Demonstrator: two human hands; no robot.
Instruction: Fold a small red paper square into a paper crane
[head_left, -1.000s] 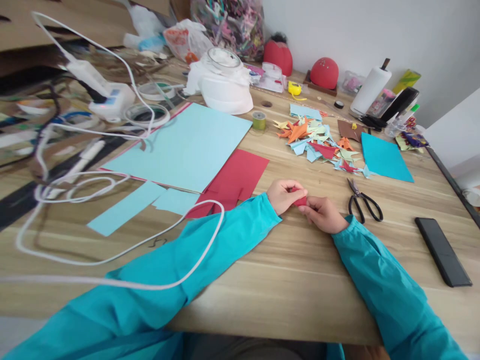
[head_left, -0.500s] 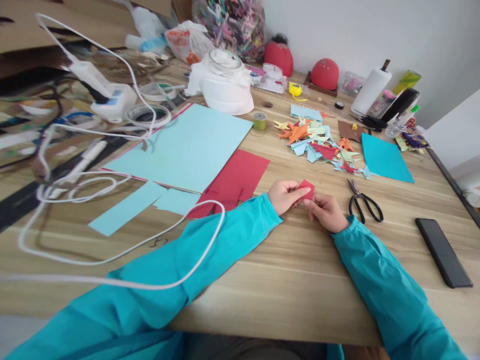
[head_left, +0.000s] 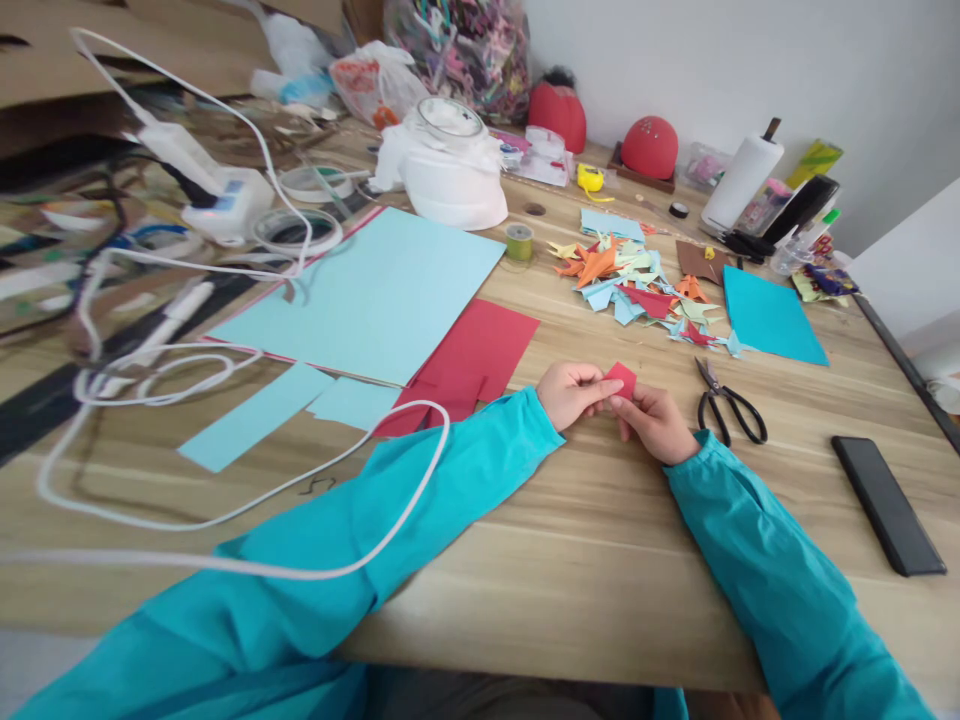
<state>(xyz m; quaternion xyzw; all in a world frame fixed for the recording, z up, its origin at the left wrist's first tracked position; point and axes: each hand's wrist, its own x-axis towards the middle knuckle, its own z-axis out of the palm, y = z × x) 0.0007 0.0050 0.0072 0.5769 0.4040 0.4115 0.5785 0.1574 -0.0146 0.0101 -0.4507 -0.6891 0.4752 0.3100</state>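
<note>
A small folded piece of red paper [head_left: 622, 379] is pinched between both my hands just above the wooden table [head_left: 600, 560]. My left hand [head_left: 571, 392] grips its left side with curled fingers. My right hand [head_left: 654, 422] holds its right and lower side, thumb pressed on the paper. Both forearms in teal sleeves rest on the table. A larger red paper sheet [head_left: 472, 358] lies just left of my hands, and black scissors [head_left: 726, 404] lie just to the right.
A big light blue sheet [head_left: 375, 295] and blue strips [head_left: 255, 415] lie at left, under a white cable [head_left: 247, 500]. A pile of folded paper cranes [head_left: 637, 285], a teal sheet [head_left: 769, 315], a black phone [head_left: 887, 503], and a paper towel roll [head_left: 742, 180] lie at right.
The red paper was hidden low between my fingers a second ago. It has since been turned up and opened out, so its flat red face shows above my fingertips.
</note>
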